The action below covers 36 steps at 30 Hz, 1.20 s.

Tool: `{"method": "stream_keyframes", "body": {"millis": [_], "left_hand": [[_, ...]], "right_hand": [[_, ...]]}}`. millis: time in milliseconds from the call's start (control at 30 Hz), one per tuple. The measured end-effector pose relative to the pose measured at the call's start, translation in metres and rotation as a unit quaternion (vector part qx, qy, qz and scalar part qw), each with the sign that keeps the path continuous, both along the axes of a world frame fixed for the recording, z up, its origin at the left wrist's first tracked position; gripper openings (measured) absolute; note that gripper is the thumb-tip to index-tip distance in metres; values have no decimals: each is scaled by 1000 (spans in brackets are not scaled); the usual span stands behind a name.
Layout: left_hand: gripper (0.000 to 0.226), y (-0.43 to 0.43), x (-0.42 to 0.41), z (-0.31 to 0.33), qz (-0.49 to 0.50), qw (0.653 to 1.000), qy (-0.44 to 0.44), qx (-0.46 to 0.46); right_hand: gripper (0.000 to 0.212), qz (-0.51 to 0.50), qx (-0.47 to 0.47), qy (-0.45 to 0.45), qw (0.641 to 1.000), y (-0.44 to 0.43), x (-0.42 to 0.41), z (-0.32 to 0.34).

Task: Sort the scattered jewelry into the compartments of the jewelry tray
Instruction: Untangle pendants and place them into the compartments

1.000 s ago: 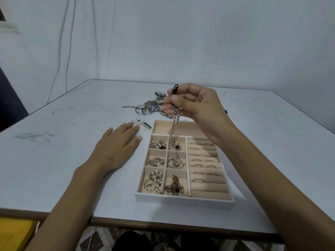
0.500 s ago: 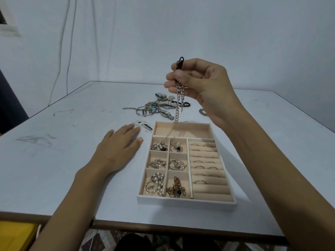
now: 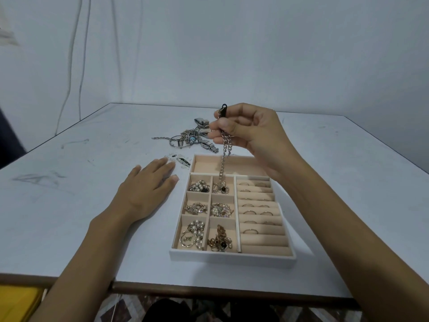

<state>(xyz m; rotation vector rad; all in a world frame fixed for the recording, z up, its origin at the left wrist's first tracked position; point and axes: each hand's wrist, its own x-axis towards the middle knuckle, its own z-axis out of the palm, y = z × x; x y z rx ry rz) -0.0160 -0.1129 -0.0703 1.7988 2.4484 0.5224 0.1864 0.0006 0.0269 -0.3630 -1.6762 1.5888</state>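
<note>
A pale, scuffed table (image 3: pixel 69 205) filled most of the view. On it, near the front edge, sat the tray (image 3: pixel 232 257), white outside and lined in beige. It had one long compartment across the far end, six small square ones on the left and ring rolls on the right.

The left hand (image 3: pixel 148 189) lay flat on the table just left of the tray, palm down and fingers straight, holding nothing. Its fingertips were just beside a small clear packet (image 3: pixel 180 160).

The right hand (image 3: pixel 253 133) was raised above the far end of the tray, fingers curled, pinching a chain (image 3: pixel 224 156) between thumb and fingertips.

Behind the tray, to the left of the raised hand, a pile (image 3: pixel 190 137) of silver pieces lay loose on the table.

The chain hung straight down from the fingers, crossing over the long far compartment. Its lower end reached the far square of the second column, where a gold piece with a black stone (image 3: pixel 221 188) lay. Whether the two were joined could not be told. A black clasp (image 3: pixel 223 111) stuck up above the fingers.

The other five squares held pearl and gold pieces, and thin rings (image 3: pixel 251 212) sat in the rolls.
</note>
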Motion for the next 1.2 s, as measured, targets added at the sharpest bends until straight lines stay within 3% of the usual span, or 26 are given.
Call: {"method": "stream_keyframes", "body": {"millis": [100, 267, 433, 733, 900, 1200], "left_hand": [[73, 0, 0, 1, -1, 1000, -6, 1], [56, 1, -2, -2, 1, 1000, 5, 3], [73, 0, 0, 1, 2, 1000, -7, -1], [73, -2, 4, 4, 2, 1000, -11, -2], [55, -3, 4, 4, 2, 1000, -7, 4], [50, -4, 7, 6, 3, 1000, -15, 5]], "right_hand": [[11, -3, -4, -15, 1000, -1, 2, -6], [11, -6, -14, -54, 998, -4, 4, -15], [16, -5, -2, -108, 994, -5, 6, -16], [14, 11, 59, -216, 974, -1, 16, -14], [12, 4, 153, -295, 943, 1, 21, -9], [10, 3, 203, -401, 893, 4, 16, -19]]}}
